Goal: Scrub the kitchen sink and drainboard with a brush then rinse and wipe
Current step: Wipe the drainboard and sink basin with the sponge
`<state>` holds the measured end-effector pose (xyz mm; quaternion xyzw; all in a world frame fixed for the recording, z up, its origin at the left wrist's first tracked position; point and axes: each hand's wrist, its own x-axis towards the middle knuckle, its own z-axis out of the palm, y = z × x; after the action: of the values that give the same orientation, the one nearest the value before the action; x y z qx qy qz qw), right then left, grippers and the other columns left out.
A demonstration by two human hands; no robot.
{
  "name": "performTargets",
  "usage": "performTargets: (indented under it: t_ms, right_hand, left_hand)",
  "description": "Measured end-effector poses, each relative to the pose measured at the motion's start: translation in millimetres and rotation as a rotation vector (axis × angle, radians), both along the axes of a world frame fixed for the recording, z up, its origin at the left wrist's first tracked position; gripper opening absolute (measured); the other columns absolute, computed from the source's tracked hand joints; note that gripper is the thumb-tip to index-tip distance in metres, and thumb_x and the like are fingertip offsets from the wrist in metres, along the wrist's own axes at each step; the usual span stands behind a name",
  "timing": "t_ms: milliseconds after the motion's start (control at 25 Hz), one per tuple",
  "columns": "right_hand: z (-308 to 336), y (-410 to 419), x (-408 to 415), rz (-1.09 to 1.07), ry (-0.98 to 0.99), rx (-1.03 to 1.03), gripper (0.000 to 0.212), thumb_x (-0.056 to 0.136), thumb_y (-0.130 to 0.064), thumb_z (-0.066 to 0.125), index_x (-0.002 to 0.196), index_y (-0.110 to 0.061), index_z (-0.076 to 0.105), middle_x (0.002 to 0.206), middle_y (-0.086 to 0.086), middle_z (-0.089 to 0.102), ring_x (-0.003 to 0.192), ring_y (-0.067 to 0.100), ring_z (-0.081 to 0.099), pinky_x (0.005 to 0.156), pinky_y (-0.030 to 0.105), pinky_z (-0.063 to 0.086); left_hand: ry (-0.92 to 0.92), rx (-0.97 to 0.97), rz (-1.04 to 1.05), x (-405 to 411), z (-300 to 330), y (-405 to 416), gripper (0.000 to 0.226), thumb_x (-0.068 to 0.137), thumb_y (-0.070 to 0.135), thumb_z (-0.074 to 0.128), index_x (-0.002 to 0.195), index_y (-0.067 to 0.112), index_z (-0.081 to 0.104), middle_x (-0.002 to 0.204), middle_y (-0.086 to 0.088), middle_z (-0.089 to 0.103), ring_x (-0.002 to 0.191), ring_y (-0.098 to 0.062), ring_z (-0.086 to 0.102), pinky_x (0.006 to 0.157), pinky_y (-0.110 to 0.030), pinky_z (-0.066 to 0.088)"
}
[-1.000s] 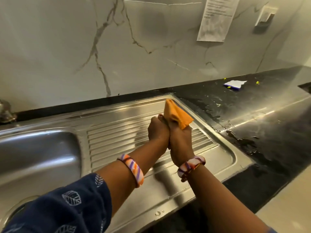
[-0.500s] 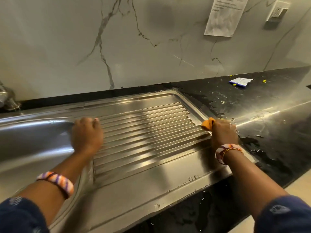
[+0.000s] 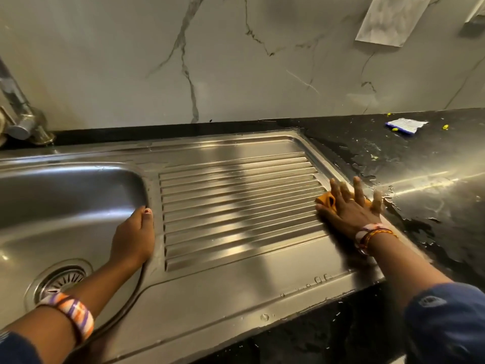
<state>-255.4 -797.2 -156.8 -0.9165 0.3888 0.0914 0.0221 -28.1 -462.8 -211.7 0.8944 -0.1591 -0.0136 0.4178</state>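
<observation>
Now right hand [image 3: 349, 206] presses cloth [image 3: 326, 200] flat, fingers spread; left hand [image 3: 135, 236] rests on sink [image 3: 65, 195] rim.

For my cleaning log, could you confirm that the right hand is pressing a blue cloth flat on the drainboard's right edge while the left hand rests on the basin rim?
Not quite: the cloth is orange, not blue, as the head view shows. The right hand does press it flat, fingers spread, at the right edge of the drainboard, and the left hand rests on the basin rim.
</observation>
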Motion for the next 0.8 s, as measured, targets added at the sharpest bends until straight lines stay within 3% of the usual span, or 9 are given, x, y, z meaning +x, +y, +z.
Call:
performTargets:
  t_ms: [80, 200, 360, 560, 800]
  right_hand:
    - [-8, -2, 6, -0.048, -0.046, 0.039, 0.072, 0.085, -0.073, 0.012, 0.145, -0.041, -0.010, 0.155, -0.006, -0.021, 0.138, 0.022, -0.032, 0.108, 0.058, -0.017]
    - [-6, 4, 10, -0.094, -0.124, 0.140, 0.059, 0.095, -0.057, 0.023, 0.146, -0.042, -0.001, 0.156, -0.006, -0.017, 0.143, 0.024, -0.020, 0.114, 0.056, -0.006]
    - [-13, 41, 27, -0.080, -0.150, 0.152, 0.056, 0.096, -0.053, 0.025, 0.146, -0.043, 0.001, 0.157, -0.006, -0.014, 0.144, 0.024, -0.016, 0.114, 0.055, -0.006]
    - [-11, 110, 53, -0.007, -0.149, 0.186, 0.057, 0.096, -0.055, 0.022, 0.145, -0.044, -0.003, 0.156, -0.008, -0.018, 0.144, 0.023, -0.016, 0.112, 0.055, -0.007]
    - [-7, 200, 84, 0.184, -0.154, 0.249, 0.054, 0.098, -0.051, 0.018, 0.146, -0.042, -0.005, 0.155, -0.010, -0.019, 0.143, 0.021, -0.019, 0.113, 0.051, -0.006]
  left_hand:
    - [0.014, -0.041, 0.038, -3, -1, -1, 0.035, 0.101, 0.020, 0.030, 0.095, -0.003, 0.057, 0.089, -0.018, 0.056, 0.087, -0.035, 0.052, 0.075, -0.033, 0.034]
    - [0.036, -0.058, 0.065, -1, -3, 0, 0.035, 0.101, 0.018, 0.031, 0.089, -0.002, 0.056, 0.084, -0.016, 0.054, 0.080, -0.029, 0.048, 0.073, -0.032, 0.033]
    - [-0.005, -0.016, 0.072, -1, -1, -1, 0.031, 0.100, 0.016, 0.030, 0.086, 0.002, 0.054, 0.079, -0.014, 0.051, 0.075, -0.027, 0.046, 0.068, -0.033, 0.032]
    - [0.028, 0.046, 0.041, 5, -4, 1, 0.032, 0.099, 0.018, 0.031, 0.084, 0.002, 0.054, 0.088, -0.025, 0.060, 0.084, -0.041, 0.055, 0.078, -0.043, 0.048]
    - [0.127, 0.071, -0.213, 17, 7, 23, 0.032, 0.100, 0.019, 0.036, 0.098, -0.002, 0.061, 0.101, -0.023, 0.062, 0.096, -0.037, 0.057, 0.082, -0.036, 0.042]
